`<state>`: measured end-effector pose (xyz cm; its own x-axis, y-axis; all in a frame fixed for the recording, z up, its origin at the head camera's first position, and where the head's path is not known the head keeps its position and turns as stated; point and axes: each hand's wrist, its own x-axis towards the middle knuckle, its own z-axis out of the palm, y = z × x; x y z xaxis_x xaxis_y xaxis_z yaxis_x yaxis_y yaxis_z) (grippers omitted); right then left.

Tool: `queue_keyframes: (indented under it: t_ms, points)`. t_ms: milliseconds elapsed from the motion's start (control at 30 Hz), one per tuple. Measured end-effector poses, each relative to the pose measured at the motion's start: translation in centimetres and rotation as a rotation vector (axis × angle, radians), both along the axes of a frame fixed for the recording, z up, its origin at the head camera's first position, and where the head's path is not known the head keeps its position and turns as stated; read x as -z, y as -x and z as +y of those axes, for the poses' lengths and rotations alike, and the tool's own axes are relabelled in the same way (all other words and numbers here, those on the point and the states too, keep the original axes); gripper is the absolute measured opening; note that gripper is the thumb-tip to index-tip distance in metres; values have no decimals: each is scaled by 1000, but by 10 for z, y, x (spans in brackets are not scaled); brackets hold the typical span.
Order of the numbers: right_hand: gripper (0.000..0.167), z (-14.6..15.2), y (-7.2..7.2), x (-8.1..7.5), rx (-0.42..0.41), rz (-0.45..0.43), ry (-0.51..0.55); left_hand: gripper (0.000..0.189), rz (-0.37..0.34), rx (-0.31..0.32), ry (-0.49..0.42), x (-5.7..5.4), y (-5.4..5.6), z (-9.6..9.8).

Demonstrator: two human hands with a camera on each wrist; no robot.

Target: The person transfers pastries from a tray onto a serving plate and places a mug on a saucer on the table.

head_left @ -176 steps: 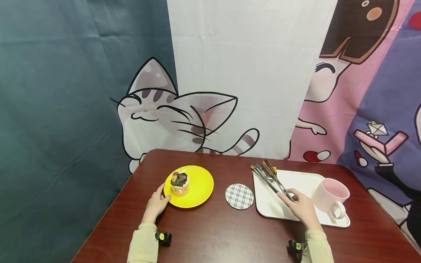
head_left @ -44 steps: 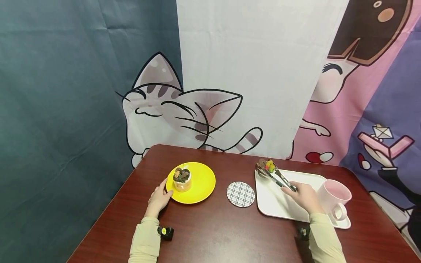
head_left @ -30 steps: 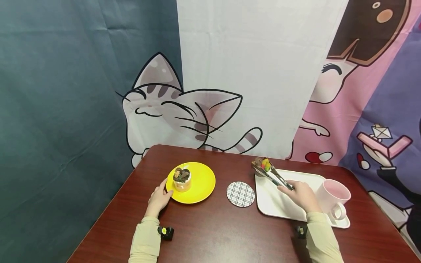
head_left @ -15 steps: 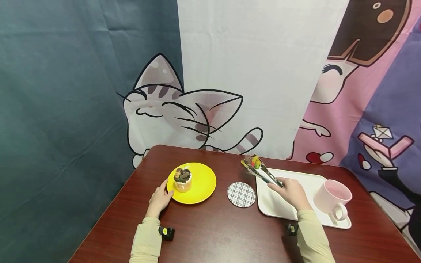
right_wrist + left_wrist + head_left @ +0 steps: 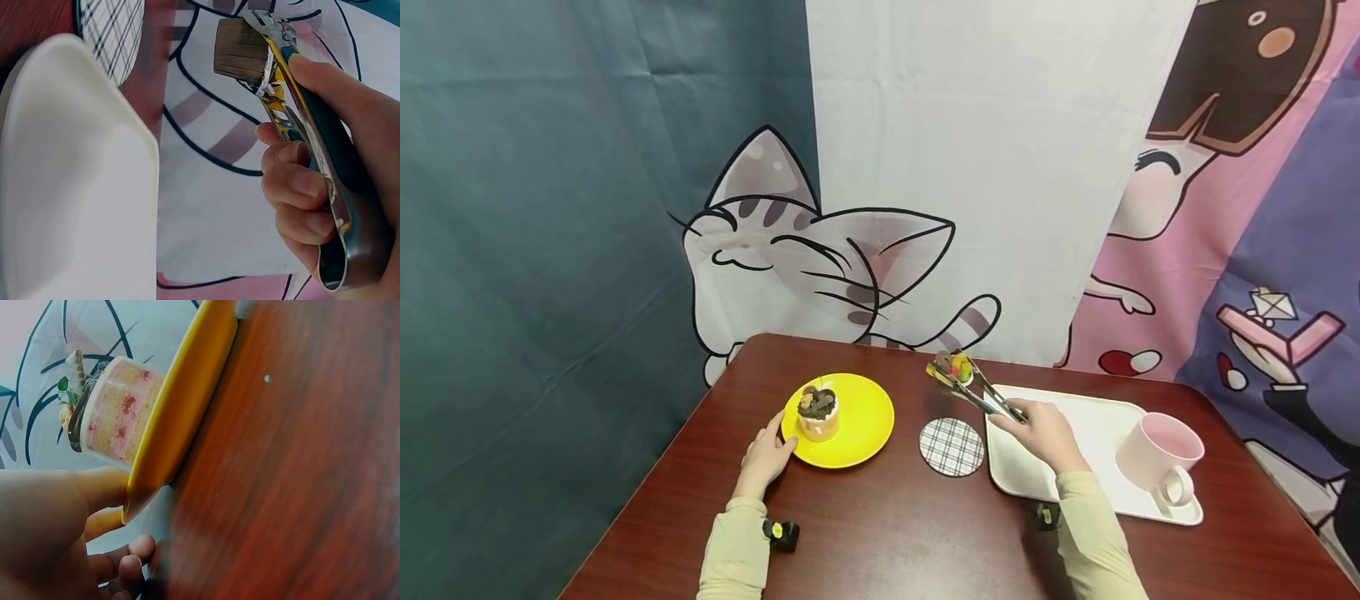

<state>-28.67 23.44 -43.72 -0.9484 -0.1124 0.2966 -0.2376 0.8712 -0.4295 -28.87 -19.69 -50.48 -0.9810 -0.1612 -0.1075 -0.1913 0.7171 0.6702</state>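
Note:
My right hand (image 5: 1039,435) grips metal tongs (image 5: 992,398) with dark grips. Between their tips is a small cake (image 5: 958,365) with red, yellow and green topping; the right wrist view shows its brown ridged side (image 5: 240,51). The tongs reach past the tray's left end, beyond the checked round coaster (image 5: 951,447). At left, my left hand (image 5: 765,457) pinches the near-left rim of a yellow plate (image 5: 865,421), thumb above and a finger beneath. On that plate stands a cup cake (image 5: 817,421) with pink and cream layers (image 5: 122,412) and a dark topping.
A white tray (image 5: 1037,475) lies on the brown table (image 5: 887,533) at right, with a pink mug (image 5: 1157,454) standing at its right end. Behind the table hangs a printed cloth (image 5: 910,150) with a cartoon cat.
The right hand's tongs, which had hovered over the tray's far-left corner, now hold the cake and have carried it left, off the tray. The left hand stays at the plate.

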Motion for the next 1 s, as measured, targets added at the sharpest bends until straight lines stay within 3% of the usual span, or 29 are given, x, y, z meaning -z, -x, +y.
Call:
queue_keyframes:
  t_ms: [1000]
  points:
    - [34, -69, 5, 10, -134, -22, 75, 62, -2, 14, 5, 2, 0, -1]
